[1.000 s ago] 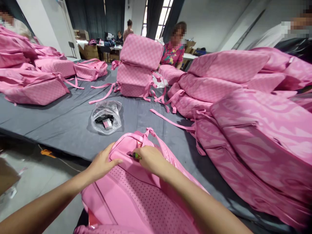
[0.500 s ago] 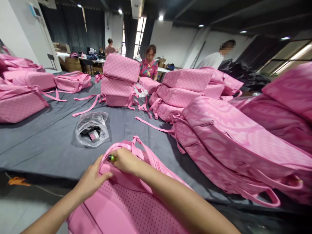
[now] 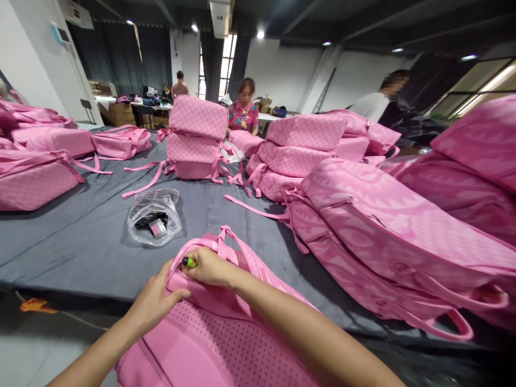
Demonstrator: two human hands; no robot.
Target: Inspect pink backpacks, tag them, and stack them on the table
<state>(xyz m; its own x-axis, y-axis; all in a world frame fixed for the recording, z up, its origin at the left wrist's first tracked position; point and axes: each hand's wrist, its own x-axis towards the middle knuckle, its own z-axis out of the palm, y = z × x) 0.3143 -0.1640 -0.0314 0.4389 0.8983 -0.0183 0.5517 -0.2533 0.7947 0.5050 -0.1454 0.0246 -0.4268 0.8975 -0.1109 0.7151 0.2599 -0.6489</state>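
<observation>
A pink backpack (image 3: 226,344) lies at the table's near edge, its dotted mesh back panel facing up. My left hand (image 3: 161,295) grips its top edge, thumb on the near side and fingers over the far side. Close beside it, my right hand (image 3: 207,267) is closed around a small tool with a green and black end (image 3: 189,262). The rest of that tool is hidden in my fist, against the bag by its top handle. A pink shoulder strap (image 3: 252,260) runs along the backpack's right side.
An open clear plastic bag (image 3: 155,217) with dark and white small items stands on the grey-covered table (image 3: 92,236). Stacked pink backpacks (image 3: 387,231) crowd the right; others (image 3: 197,134) stand at the back and left. A person (image 3: 244,113) is across the table, another (image 3: 374,99) farther right.
The view has shifted slightly. Both hands stay at the backpack's top edge, and slightly more of the tool's green part shows. The person at the far right has moved rightward.
</observation>
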